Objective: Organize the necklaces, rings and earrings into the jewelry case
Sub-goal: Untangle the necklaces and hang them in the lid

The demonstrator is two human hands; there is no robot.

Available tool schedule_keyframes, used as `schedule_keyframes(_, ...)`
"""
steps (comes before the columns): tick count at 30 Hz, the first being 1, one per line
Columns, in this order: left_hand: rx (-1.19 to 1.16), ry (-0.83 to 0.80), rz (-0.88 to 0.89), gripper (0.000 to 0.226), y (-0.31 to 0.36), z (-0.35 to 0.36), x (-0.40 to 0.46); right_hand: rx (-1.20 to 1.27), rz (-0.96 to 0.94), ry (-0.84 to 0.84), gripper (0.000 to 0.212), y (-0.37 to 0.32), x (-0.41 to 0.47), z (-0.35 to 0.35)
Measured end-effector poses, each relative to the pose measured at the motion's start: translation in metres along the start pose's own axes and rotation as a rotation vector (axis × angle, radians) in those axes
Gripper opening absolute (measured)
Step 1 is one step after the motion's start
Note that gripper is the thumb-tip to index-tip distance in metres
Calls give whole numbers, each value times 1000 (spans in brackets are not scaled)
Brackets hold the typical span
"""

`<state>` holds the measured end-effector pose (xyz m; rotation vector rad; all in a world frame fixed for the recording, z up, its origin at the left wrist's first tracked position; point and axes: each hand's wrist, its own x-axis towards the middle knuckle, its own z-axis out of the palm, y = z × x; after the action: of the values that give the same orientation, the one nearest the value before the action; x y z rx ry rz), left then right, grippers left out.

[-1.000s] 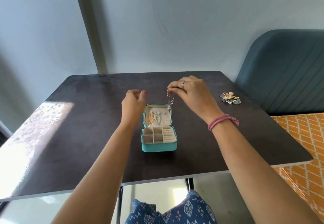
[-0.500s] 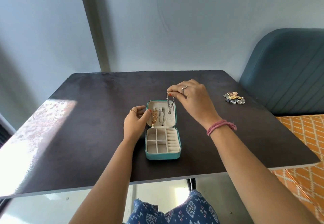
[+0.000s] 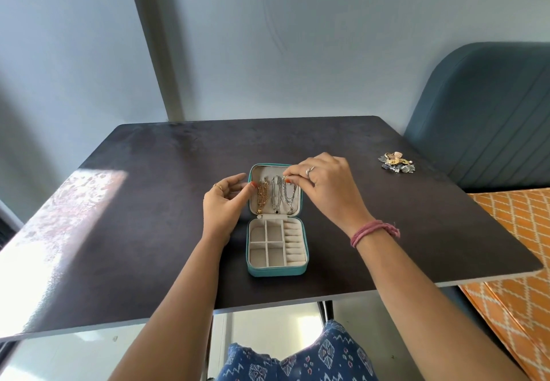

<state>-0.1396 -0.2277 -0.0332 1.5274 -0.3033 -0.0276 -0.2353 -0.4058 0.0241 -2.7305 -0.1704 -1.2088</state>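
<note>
Two hands work at the open jewelry case (image 3: 276, 270) on the table (image 3: 148, 202). Left hand (image 3: 224, 205) rests its thumb against the lid's left edge, fingers loosely curled. Between the hands hang a gold necklace (image 3: 262, 197) and a silver necklace (image 3: 276, 194). Right hand (image 3: 323, 185) pinches a silver chain (image 3: 290, 199) at the lid's top. Further right lies a jewelry pile (image 3: 397, 163).

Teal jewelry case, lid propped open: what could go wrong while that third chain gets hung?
The silver chain necklace pinched by the right hand hangs close beside the silver pendant necklace; they could tangle. The left hand steadies the teal jewelry case lid; letting go might tip it shut.
</note>
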Motion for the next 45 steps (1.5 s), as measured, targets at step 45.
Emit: schedule_keyframes(45, -83, -34, 33, 20, 0, 0, 0, 1416, 1107, -129, 51, 12, 15, 27)
